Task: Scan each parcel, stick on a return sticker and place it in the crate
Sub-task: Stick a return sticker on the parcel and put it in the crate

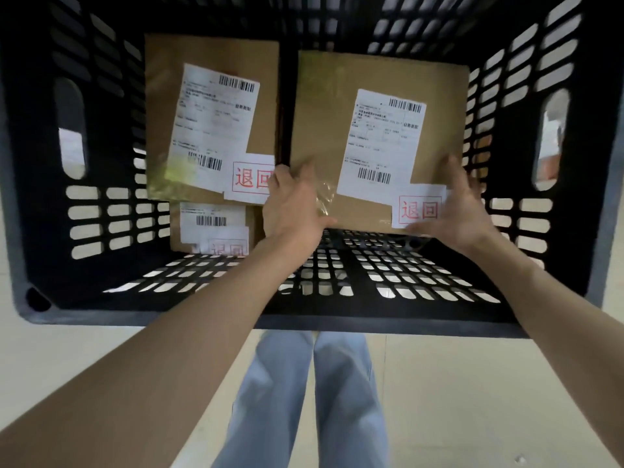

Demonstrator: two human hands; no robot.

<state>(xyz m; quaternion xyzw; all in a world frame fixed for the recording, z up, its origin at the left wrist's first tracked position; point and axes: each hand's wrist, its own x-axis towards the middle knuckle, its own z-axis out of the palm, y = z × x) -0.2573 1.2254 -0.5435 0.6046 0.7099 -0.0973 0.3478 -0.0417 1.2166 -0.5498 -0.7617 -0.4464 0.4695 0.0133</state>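
Observation:
I am looking down into a black slotted crate (526, 231). Both my hands hold a brown cardboard parcel (381, 76) at its two near corners, on the right side inside the crate. It carries a white shipping label (378, 143) and a white return sticker with red characters (418, 207). My left hand (293, 204) grips the near left corner and my right hand (466, 211) grips the near right corner, its thumb by the sticker. The fingers are blurred.
A second labelled parcel (209, 52) with a red return sticker lies on the left in the crate. It rests on a third parcel (216, 228) that shows beneath its near edge. My legs in blue jeans (304, 400) stand on a pale floor.

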